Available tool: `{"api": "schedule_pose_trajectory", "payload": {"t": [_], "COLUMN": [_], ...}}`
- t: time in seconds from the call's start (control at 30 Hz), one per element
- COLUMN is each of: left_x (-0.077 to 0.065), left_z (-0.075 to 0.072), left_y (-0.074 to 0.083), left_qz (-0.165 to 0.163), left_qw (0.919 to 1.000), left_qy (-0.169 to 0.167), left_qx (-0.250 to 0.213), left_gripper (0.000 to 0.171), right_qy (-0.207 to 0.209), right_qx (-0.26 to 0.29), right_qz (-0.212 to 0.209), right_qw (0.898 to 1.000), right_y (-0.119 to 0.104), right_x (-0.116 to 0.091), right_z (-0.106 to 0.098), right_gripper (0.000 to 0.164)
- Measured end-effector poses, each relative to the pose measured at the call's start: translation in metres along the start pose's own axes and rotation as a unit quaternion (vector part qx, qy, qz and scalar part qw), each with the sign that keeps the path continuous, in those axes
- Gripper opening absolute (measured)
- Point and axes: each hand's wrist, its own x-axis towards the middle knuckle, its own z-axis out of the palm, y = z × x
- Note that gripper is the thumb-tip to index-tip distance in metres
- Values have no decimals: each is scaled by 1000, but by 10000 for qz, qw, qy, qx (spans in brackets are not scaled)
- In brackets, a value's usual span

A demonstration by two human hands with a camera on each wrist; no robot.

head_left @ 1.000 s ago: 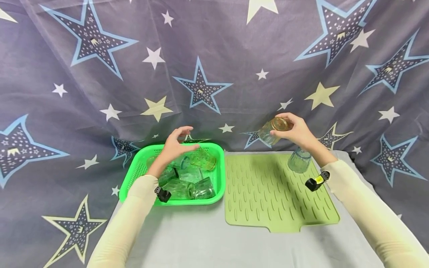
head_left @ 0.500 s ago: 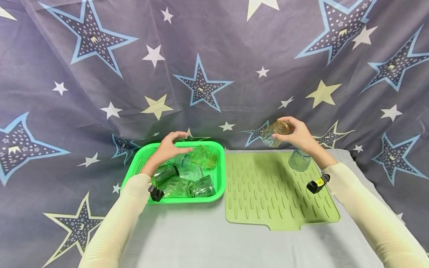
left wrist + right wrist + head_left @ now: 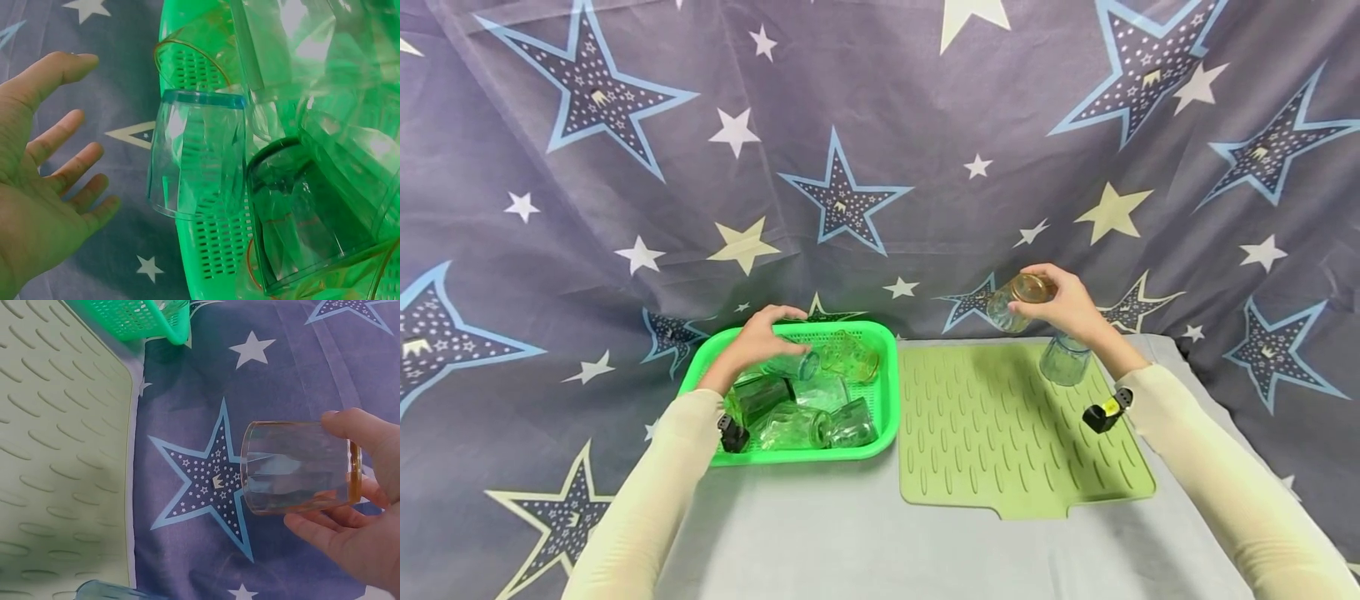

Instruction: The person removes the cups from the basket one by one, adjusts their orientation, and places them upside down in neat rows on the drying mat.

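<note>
My left hand (image 3: 758,340) hovers over the back left of a green plastic basket (image 3: 891,417), fingers spread and holding nothing. In the left wrist view, a clear glass with a blue base (image 3: 199,156) lies nearest to it, beside a dark green glass (image 3: 306,219). With fingers and thumb, my right hand (image 3: 1063,304) grips an amber-tinted glass (image 3: 300,467) near its thick base. That glass is tilted, its mouth towards the lower left, above the back of a green ribbed mat (image 3: 992,433). A bluish glass (image 3: 1064,360) stands upside down on the mat, partly behind the right wrist.
Several other glasses lie jumbled in the basket, among them a yellowish one (image 3: 850,358) and a pale green one (image 3: 796,427). A star-patterned curtain (image 3: 850,100) hangs right behind the table (image 3: 850,525). Basket and mat sit side by side.
My left hand has moved left and down, closer to the blue-based glass. The right hand has come slightly down and right with the amber glass still in its grip.
</note>
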Motion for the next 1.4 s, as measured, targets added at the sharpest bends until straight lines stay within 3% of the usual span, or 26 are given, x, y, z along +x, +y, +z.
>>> {"api": "schedule_pose_trajectory", "payload": {"t": [0.6,0.9,1.4], "left_x": [5,9,9], "left_z": [-3,-9,-7], "left_y": [-10,-13,-14], "left_qz": [-150,-173,-277], "left_qw": [9972,9961,9943], "left_qy": [-669,-810,-979], "left_qx": [294,316,319], "left_gripper": [65,67,66], "right_qy": [-87,-147,-380], "right_qx": [-546,-597,-1079], "right_qz": [478,495,619], "right_qw": [9973,9969,9915], "right_y": [27,32,58], "right_x": [-2,3,7], "right_z": [1,-2,12], "right_gripper": [63,64,63]}}
